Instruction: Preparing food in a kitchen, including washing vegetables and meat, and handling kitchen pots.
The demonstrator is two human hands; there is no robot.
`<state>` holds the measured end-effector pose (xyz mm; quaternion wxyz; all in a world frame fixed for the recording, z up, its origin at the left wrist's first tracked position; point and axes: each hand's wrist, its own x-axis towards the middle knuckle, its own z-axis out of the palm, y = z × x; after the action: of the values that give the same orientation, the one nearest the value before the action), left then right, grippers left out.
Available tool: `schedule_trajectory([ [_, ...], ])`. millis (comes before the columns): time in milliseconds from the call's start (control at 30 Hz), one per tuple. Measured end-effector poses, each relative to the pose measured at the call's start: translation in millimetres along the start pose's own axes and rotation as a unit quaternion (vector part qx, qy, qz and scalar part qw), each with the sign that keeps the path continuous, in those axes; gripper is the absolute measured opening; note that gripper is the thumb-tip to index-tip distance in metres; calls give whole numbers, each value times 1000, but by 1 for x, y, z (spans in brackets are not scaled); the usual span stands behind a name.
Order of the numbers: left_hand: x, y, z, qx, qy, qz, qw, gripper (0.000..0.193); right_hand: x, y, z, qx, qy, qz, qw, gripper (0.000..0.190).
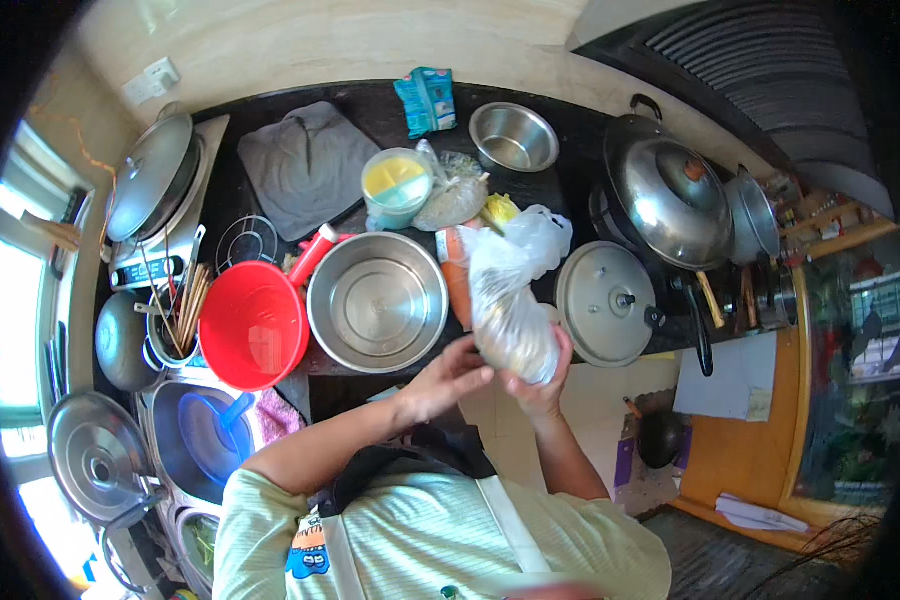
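My right hand (540, 382) holds the filled lower end of a translucent white plastic bag (511, 319), whose contents look pale and cannot be made out. My left hand (450, 382) is beside the bag, fingers spread and bent, apparently holding nothing. Left of the bag stands a wide stainless steel pot (378, 302) that looks empty inside. A red plastic dipper (255, 325) with a long handle is beside it. Behind the bag are an orange package (454, 277), a clear bag of dry goods (454, 201) and a container with a sectioned yellow and teal top (397, 184).
A pressure cooker lid (607, 304) lies right of the bag, near a lidded wok (671, 195) on the stove. A steel bowl (514, 137), a grey cloth (307, 169) and a teal packet (426, 101) are farther back. The sink (166, 442) at left holds a blue strainer (208, 435).
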<state>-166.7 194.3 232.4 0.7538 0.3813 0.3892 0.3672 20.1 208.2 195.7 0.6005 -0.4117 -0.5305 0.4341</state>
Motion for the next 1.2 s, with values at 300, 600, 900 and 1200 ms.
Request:
schedule_trajectory([
  [300, -43, 50, -12, -105, 103, 54, 988, 73, 23, -13, -28, -317, -169, -223, 906, 81],
  [600, -219, 19, -82, -276, 327, 330, 842, 76, 44, 70, -23, -603, -124, -50, 787, 83],
  [900, -340, 8, -78, -297, 610, 412, 608, 67, 100, 101, -13, -592, -141, -91, 788, 94],
  [1200, -387, -26, -80, -253, 616, 453, 592, 67, 165, 150, 3, -564, -117, -147, 804, 82],
])
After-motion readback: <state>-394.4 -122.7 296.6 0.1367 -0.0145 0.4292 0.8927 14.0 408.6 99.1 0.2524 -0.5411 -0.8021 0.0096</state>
